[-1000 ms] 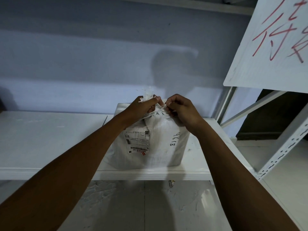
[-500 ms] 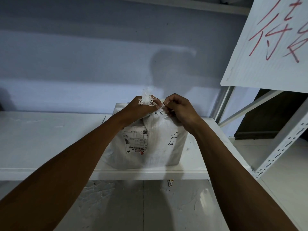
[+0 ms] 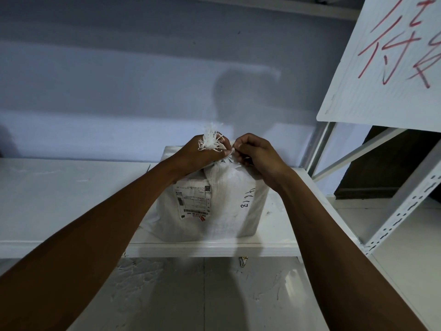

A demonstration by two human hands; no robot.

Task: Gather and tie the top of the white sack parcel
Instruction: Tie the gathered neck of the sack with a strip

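The light is dim and bluish. It comes from the near side, so a soft dark shadow (image 3: pixel 238 96) falls on the far wall (image 3: pixel 95 68). The white sack (image 3: pixel 229 206) looks grey. The sign (image 3: pixel 381 56) on the right is brightest. Straight shelf bars (image 3: pixel 405 206) lean and bend near the right edge. The middle is sharp.

Sign (image 3: pixel 381 56): red handwritten characters, one looks like 待, rest cut off. Sack (image 3: pixel 233 211): black handwritten digits, unclear. Label (image 3: pixel 193 201): barcode, print unreadable.
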